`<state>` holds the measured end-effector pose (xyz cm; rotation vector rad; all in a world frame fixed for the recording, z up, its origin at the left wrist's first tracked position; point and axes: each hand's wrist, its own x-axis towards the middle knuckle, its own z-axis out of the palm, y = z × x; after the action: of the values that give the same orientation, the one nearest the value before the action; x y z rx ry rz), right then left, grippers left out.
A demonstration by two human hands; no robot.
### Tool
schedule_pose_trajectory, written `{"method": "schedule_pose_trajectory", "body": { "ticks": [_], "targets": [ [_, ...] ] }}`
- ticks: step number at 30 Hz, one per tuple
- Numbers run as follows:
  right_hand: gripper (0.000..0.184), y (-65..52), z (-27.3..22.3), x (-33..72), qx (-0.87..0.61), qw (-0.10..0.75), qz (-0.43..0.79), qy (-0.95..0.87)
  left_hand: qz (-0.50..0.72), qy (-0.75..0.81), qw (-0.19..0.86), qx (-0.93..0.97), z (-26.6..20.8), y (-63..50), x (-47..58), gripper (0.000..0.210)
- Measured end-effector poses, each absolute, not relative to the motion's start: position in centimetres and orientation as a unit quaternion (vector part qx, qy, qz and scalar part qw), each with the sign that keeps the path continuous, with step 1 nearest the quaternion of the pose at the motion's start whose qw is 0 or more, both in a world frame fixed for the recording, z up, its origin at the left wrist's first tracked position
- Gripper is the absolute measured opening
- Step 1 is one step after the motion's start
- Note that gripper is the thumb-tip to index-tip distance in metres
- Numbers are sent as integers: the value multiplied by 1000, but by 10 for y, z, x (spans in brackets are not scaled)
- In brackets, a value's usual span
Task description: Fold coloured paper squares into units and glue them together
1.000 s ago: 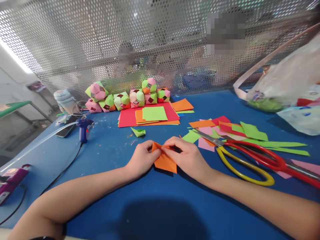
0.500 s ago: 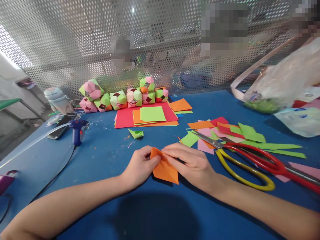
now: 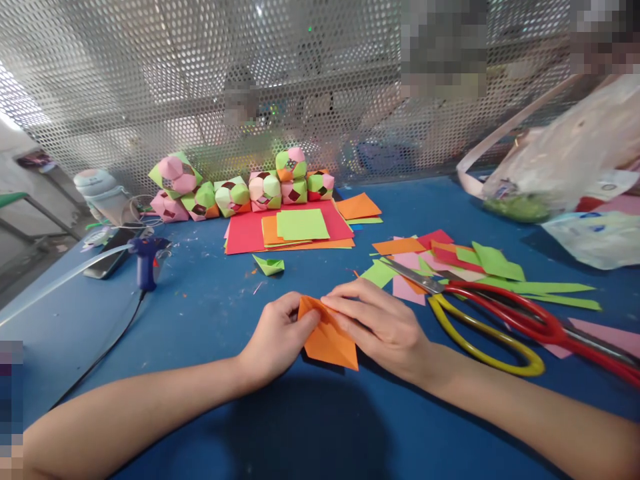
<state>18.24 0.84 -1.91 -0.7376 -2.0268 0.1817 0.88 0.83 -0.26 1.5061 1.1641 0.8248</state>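
Note:
An orange piece of paper with crease lines is held between both hands, just above the blue table. My left hand pinches its upper left corner, thumb lying on the front face. At the top right edge, my right hand grips the paper with thumb and fingertips; part of that edge is hidden behind the fingers. A small folded green paper piece lies on the table beyond my left hand. Farther back, a green sheet tops a stack of orange and red paper.
Scissors with red and yellow handles lie right of my right hand, by paper scraps. A blue glue gun stands at left, near a phone. Folded paper balls line the perforated metal panel. Plastic bags sit at right.
The head view has shifted slightly, so the table things appear a little farther left. Both hands keep nearly the same hold on the orange paper.

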Motion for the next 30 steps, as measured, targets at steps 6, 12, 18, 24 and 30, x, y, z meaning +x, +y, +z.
{"method": "schedule_pose_trajectory", "body": {
  "ticks": [6,12,18,24,30],
  "targets": [
    [20,2,-10,178,-329,455,169,-810,347,488,485,638,-2,9,8,13],
    [10,1,-13,172,-440,445,300,-720,349,471,460,667,-4,9,7,11],
    [10,3,-18,173,-443,435,314,-718,328,480,454,675,-2,9,7,11],
    [8,5,-19,174,-446,438,306,-718,314,480,448,686,3,9,6,12],
    [6,4,-20,174,-437,452,301,-717,317,476,461,679,3,8,6,14]
  ]
}}
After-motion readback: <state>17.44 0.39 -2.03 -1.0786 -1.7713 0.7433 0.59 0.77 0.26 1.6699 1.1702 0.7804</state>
